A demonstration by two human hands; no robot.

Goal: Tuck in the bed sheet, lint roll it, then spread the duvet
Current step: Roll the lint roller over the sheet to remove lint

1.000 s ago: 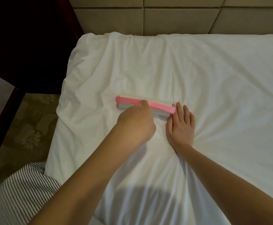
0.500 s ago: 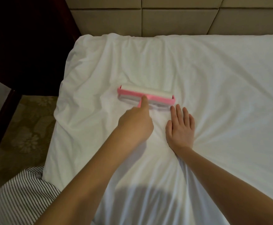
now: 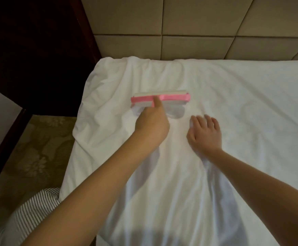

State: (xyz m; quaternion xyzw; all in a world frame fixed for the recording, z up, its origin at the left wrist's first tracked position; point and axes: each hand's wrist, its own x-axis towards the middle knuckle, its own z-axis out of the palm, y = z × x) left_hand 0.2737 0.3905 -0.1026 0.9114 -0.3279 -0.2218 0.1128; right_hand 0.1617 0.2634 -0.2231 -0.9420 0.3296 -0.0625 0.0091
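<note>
A white bed sheet (image 3: 233, 103) covers the mattress, wrinkled near the head-end corner on the left. A pink lint roller (image 3: 173, 97) with a white roll lies across the sheet. My left hand (image 3: 152, 124) grips its handle, with the index finger stretched along the pink frame. My right hand (image 3: 206, 133) lies flat on the sheet just right of and below the roller, fingers spread. The handle is hidden under my left hand. No duvet is in view.
A beige padded headboard (image 3: 198, 27) runs along the far edge of the bed. Dark wooden furniture (image 3: 38, 50) stands left of the bed, over a patterned carpet (image 3: 33, 153). My striped clothing (image 3: 31, 213) shows at the bottom left.
My left hand has pushed the lint roller away from me, toward the headboard. My right hand has stayed on the sheet, its fingers now spread wider.
</note>
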